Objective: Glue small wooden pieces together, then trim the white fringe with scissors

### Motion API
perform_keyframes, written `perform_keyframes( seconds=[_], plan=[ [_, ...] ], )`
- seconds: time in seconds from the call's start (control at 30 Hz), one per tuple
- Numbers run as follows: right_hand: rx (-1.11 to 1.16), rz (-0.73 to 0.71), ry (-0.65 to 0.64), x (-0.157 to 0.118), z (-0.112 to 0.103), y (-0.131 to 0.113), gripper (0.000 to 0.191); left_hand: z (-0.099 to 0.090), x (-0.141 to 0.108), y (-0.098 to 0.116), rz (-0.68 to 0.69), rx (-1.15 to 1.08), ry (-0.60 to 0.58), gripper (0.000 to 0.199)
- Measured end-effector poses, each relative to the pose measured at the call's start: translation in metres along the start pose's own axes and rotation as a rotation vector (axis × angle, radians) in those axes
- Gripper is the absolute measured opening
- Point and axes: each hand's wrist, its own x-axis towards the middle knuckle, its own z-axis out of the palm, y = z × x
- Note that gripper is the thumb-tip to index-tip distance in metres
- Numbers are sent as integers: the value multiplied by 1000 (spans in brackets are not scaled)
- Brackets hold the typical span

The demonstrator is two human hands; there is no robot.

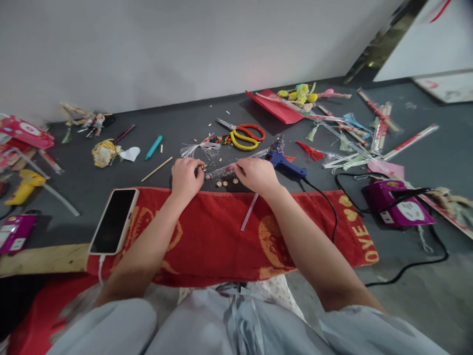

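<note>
Between our left hand [187,177] and right hand [256,173] lies a clear plastic packet [220,172], reaching the right fingertips; both hands curl, but whether either pinches anything we cannot tell. The packet looks glossy, with red bits; tan flower-shaped pieces [225,183] sit just nearer us, between our hands.

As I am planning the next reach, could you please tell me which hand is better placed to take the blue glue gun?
Probably the right hand: it is beside the blue glue gun, while the left hand is farther away and would likely have to reach past the right.
</note>
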Motion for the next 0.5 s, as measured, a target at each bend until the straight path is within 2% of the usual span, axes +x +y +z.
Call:
perform_keyframes(
  seconds=[0.13, 0.2, 0.37, 0.5],
  plan=[
    [-8, 19, -41, 1, -3, -2, 43, -5, 12, 1, 27, 58, -35, 25],
    [-12, 22, -43, 1, -3, -3, 44, -5, 25, -3, 54, 83, -38, 26],
    [-26, 5, -39, 2, -1, -3, 44, 2, 64, -16, -8, 135, -31, 27],
    [-29, -31, -54, 3, 0, -3, 43, 8, 85, -20, 27, 149, -45, 28]
  ],
)
